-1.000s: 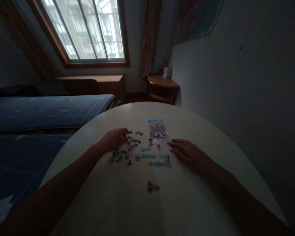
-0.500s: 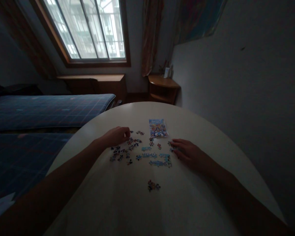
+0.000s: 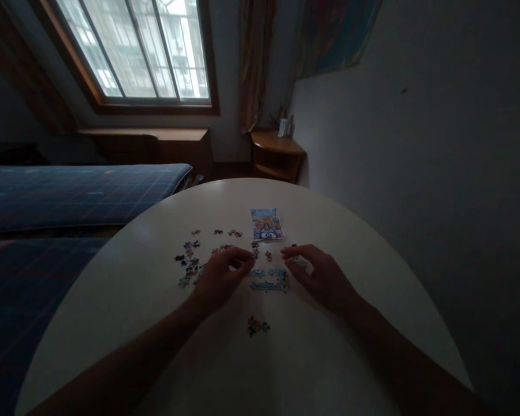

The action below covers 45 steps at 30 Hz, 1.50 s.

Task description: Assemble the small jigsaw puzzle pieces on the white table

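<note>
My left hand (image 3: 224,274) is closed in a pinch above the table, left of the joined light-blue puzzle section (image 3: 268,286). Whatever its fingertips hold is too small and dark to make out. Across from it, my right hand (image 3: 323,276) has thumb and forefinger apart, over a few puzzle pieces partly hidden beneath it. Between the hands lies a loose reddish puzzle piece (image 3: 268,256). Many loose pieces (image 3: 191,263) are scattered to the left, some covered by my left hand. Nearer to me rests a small joined dark cluster (image 3: 256,326).
A colourful picture sheet (image 3: 266,224) lies behind the pieces on the round white table (image 3: 173,358). A bed with a blue plaid cover (image 3: 82,193) stands at the left. Ahead are a corner shelf (image 3: 277,143) and a window; a wall runs along the right.
My left hand has moved right and nearer, from the loose pieces to beside the joined section. My right hand stays near the right-hand pieces. The view has turned slightly right.
</note>
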### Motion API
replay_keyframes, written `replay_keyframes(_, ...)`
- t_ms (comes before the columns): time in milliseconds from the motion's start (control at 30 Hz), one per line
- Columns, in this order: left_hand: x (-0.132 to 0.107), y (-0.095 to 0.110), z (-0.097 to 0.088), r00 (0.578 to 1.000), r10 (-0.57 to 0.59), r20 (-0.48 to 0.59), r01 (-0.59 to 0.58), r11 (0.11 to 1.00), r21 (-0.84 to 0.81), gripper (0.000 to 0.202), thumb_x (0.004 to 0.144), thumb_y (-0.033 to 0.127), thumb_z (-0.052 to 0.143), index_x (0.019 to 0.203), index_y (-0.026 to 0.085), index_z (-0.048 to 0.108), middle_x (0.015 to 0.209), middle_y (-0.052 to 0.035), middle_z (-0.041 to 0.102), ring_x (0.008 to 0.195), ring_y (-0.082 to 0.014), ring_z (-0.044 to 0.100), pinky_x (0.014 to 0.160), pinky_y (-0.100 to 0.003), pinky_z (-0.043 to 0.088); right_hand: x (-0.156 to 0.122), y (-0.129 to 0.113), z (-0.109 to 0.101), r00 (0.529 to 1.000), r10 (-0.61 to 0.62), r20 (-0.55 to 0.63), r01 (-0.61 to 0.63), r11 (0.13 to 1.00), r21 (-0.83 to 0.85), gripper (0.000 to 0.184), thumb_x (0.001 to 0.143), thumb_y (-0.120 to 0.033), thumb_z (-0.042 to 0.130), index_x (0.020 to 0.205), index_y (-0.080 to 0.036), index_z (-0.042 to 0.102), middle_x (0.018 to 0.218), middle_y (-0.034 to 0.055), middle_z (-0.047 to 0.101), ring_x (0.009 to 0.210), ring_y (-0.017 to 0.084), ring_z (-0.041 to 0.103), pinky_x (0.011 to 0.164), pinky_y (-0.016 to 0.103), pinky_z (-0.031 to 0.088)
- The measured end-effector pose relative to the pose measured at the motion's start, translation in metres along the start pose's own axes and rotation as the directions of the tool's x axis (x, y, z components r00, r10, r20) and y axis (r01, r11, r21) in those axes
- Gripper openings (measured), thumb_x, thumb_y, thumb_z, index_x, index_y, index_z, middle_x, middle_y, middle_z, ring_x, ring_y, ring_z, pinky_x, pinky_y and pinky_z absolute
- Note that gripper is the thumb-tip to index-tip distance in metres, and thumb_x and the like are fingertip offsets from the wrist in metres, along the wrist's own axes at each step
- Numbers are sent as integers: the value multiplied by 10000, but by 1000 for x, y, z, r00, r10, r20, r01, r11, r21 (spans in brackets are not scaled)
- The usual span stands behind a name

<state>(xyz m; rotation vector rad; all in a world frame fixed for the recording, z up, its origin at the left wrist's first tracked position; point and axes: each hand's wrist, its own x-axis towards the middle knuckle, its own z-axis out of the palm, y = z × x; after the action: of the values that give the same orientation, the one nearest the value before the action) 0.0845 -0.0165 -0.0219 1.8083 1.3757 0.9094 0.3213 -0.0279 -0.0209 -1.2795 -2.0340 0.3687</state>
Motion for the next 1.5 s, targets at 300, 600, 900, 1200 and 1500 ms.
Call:
replay_keyframes(300,-31,6,22,999,-22,44,39,902,-429,176,804,321,703,866,170,638,814,-26,667,747,-146,624,660,-242,489,-15,-37,17,999,-50,10,46,973,227,195,883,-212,637,1072,-254,660,993,22,736,930,179,689,858,359,527)
replay_keyframes(600,-36,7,24,999,-37,4,35,907,-420,197,760,295,729,882,180,627,803,-19,675,684,-136,614,565,-212,465,-12,-40,17,999,16,45,-30,937,348,195,885,-220,637,1066,-250,704,966,22,756,903,169,701,830,328,531)
replay_keyframes(900,-41,12,23,997,42,-69,-60,957,-283,110,756,257,720,793,181,650,710,1,672,599,-116,611,530,-197,476,-13,-43,17,997,47,61,-69,886,458,150,869,-201,645,977,-240,741,912,26,751,859,162,699,803,318,535)
replay_keyframes(1200,-40,9,27,998,-59,-2,53,899,-434,178,798,321,696,865,176,618,716,-7,692,565,-123,635,508,-204,494,-11,-40,13,989,-65,131,3,904,428,311,847,-152,655,1125,-276,720,988,42,718,905,165,672,831,330,529)
replay_keyframes(1500,-41,3,24,993,100,-58,-106,989,-105,119,875,265,612,956,205,677,879,-41,737,693,-161,682,629,-276,563,-12,-36,4,982,2,190,-49,969,240,242,821,-217,725,1061,-247,715,963,28,745,872,171,686,812,328,523)
